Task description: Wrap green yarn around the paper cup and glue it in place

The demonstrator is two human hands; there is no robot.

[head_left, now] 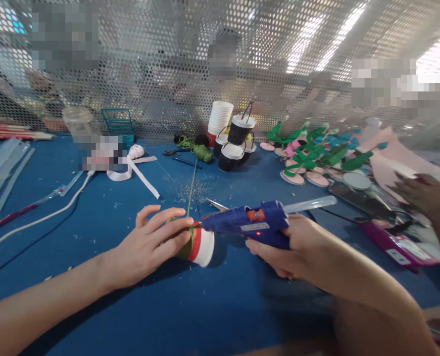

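My left hand rests over a paper cup lying on its side, fingers curved around it. The cup has a white rim end and a red band, and green yarn is wound on the part under my fingers. From the cup the strand runs back to a green yarn ball. My right hand grips a blue hot glue gun, its nozzle at the red band beside the yarn. A clear glue stick sticks out of the gun's back, and a small red light glows on its side.
Black cups with handles and a white cup stack stand at the back. Scissors lie behind the gun. On the right are green paper plants, a purple power strip and another person's hand. White ribbon lies left.
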